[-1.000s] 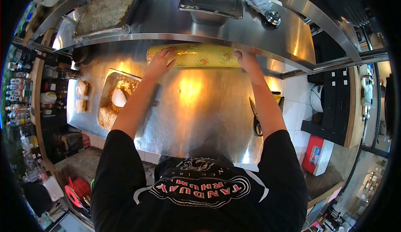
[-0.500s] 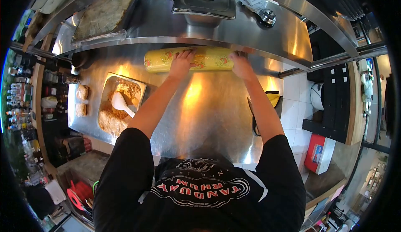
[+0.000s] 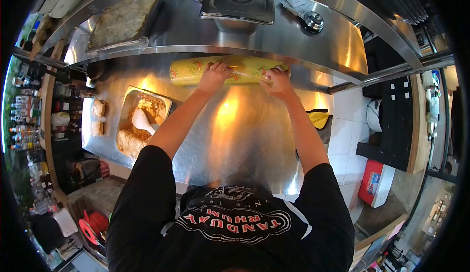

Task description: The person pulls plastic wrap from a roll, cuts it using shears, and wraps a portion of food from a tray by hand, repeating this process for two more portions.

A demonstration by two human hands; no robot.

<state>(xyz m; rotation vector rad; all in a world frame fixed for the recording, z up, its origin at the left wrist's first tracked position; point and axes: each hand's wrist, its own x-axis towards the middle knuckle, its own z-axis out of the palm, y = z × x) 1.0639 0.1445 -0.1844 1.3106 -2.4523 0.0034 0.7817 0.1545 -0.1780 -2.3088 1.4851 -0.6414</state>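
A long yellow roll with a printed red and green pattern lies crosswise at the back of the steel table, just under the raised shelf. My left hand is on its middle, fingers curled against the front of the roll. Near the roll's right end, my right hand has its fingers bent and pressed at the surface. Whether a loose film edge is between the fingers is too small to tell. To the left, a metal tray holds brownish food and a white scoop.
Two wrapped packs sit at the table's left edge. A yellow and black cloth item lies by my right forearm. On the steel shelf above stand a lidded metal container, a flat tray and a bell.
My right hand has shifted slightly left and toward me, from the roll's right end onto its front side. My left hand's fingers have curled more on the roll.
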